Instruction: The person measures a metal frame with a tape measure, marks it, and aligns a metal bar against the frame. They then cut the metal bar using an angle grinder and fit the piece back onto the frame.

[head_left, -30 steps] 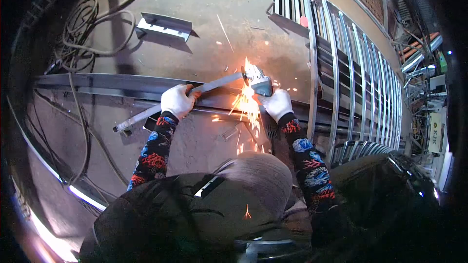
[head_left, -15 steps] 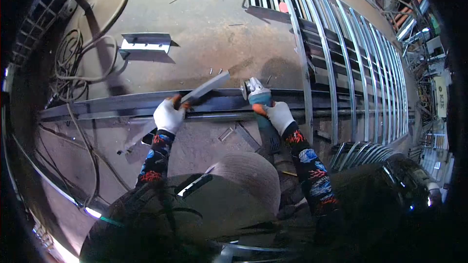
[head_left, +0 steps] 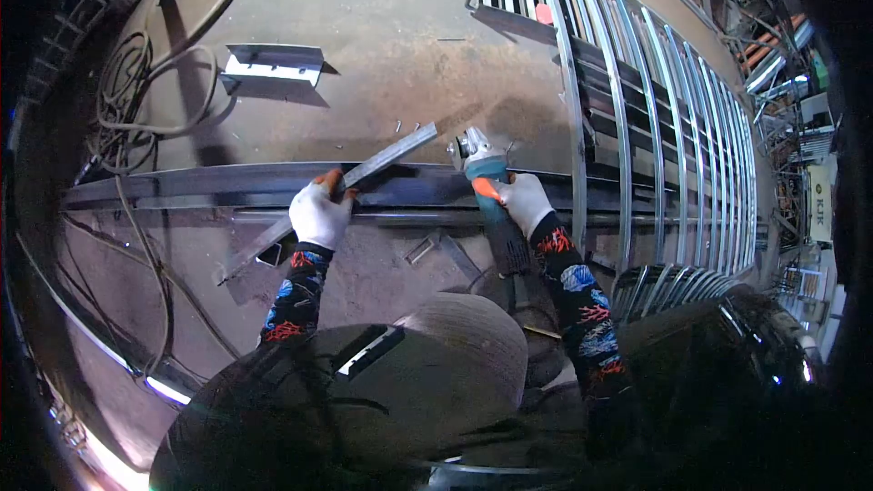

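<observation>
**Two gloved hands, a metal strip and a grinder**

The left hand point(head_left: 318, 214), in a white knit glove, wraps tight around a long, flat metal strip point(head_left: 386, 160). The strip slants across a dark steel beam point(head_left: 182, 186). The right hand point(head_left: 526, 202), gloved too, closes around a teal angle grinder point(head_left: 484, 173), and its round disc sits just beside the strip's top end. Further out, a shiny barred gate point(head_left: 655, 127) and looped cables point(head_left: 136, 100) lie on the rough grey floor point(head_left: 400, 45).

Bare floor point(head_left: 409, 64) beyond the beam point(head_left: 182, 186) lies open (grille point(head_left: 620, 118) blocks right).
</observation>
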The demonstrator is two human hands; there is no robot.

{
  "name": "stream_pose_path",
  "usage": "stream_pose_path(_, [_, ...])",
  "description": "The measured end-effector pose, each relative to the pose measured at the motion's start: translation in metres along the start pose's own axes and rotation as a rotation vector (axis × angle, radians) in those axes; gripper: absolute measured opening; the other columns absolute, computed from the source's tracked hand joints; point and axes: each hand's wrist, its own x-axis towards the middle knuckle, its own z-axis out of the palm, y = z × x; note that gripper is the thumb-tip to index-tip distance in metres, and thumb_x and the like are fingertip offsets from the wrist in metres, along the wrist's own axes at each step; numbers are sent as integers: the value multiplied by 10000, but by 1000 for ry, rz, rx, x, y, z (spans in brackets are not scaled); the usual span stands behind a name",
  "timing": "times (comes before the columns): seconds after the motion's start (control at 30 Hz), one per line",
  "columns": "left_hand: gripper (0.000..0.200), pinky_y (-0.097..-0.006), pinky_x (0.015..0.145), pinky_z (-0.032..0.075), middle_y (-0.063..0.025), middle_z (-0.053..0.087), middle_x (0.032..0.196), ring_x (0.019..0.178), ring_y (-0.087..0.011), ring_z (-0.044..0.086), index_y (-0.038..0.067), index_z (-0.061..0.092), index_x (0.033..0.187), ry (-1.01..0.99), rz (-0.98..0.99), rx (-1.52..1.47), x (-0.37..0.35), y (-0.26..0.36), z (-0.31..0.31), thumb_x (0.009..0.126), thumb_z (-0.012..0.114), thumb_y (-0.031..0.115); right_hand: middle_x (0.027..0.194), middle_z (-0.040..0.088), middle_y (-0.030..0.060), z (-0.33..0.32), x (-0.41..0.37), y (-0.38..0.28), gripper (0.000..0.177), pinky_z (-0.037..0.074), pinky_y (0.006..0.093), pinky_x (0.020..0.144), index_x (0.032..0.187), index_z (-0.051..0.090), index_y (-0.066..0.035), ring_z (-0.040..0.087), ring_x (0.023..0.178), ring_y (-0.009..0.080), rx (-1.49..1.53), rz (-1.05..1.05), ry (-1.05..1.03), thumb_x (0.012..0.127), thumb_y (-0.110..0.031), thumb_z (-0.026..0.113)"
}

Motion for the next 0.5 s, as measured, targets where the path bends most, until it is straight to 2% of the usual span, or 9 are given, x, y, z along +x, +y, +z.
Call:
stream_pose_path(0.07, [430, -427, 767, 562, -130, 737, 952, 842, -339, 710, 115, 750, 1103, 10, 24, 33, -3, -2, 2, 710, 847, 259, 856, 726, 59, -1, 9, 0, 299, 506, 311, 669, 1004, 748, 34, 632, 729, 116, -40, -2, -32, 907, -247, 782])
stream_pose_path(0.1, [433, -426, 762, 558, -126, 735, 946, 835, -334, 706, 125, 752, 1101, 17, 49, 67, -3, -3, 2, 698, 847, 253, 861, 730, 60, -2, 23, 18, 285, 508, 311, 674, 1002, 747, 34, 638, 736, 117, -44, -69, -35, 907, -233, 777])
stream_pose_path(0.17, [434, -426, 759, 557, -122, 734, 934, 831, -337, 703, 146, 750, 1121, 30, 52, 62, 0, 0, 1, 706, 838, 236, 865, 734, 61, 2, 20, 9, 270, 510, 310, 679, 1001, 747, 34, 644, 742, 118, -54, -126, -43, 906, -218, 771])
stream_pose_path(0.27, [435, -426, 747, 552, -116, 734, 926, 821, -329, 701, 160, 753, 1116, 35, 52, 76, -3, 3, 0, 694, 838, 225, 892, 747, 81, 3, 19, 4, 289, 517, 317, 698, 1012, 743, 39, 658, 774, 128, -86, -34, -54, 901, -226, 771])
stream_pose_path(0.33, [436, -427, 732, 546, -106, 735, 926, 815, -313, 702, 154, 757, 1091, 6, 43, 68, -1, 1, 1, 671, 849, 229, 896, 751, 82, 3, 34, 24, 318, 518, 318, 712, 1024, 745, 33, 658, 782, 131, -104, -143, -77, 890, -254, 786])
stream_pose_path(0.47, [440, -424, 731, 545, -103, 739, 925, 808, -307, 703, 157, 759, 1102, 23, 74, 78, -2, -2, 3, 677, 846, 230, 866, 749, 66, 9, 32, 27, 343, 511, 311, 703, 1011, 759, 20, 653, 774, 125, -84, -144, -57, 876, -292, 809])
stream_pose_path(0.5, [436, -424, 733, 545, -102, 741, 929, 809, -305, 703, 159, 759, 1108, 7, 66, 85, -2, -1, 3, 685, 842, 230, 851, 744, 60, 13, 29, 25, 357, 507, 306, 692, 1000, 763, 16, 649, 764, 122, 2, -165, -66, 861, -306, 828])
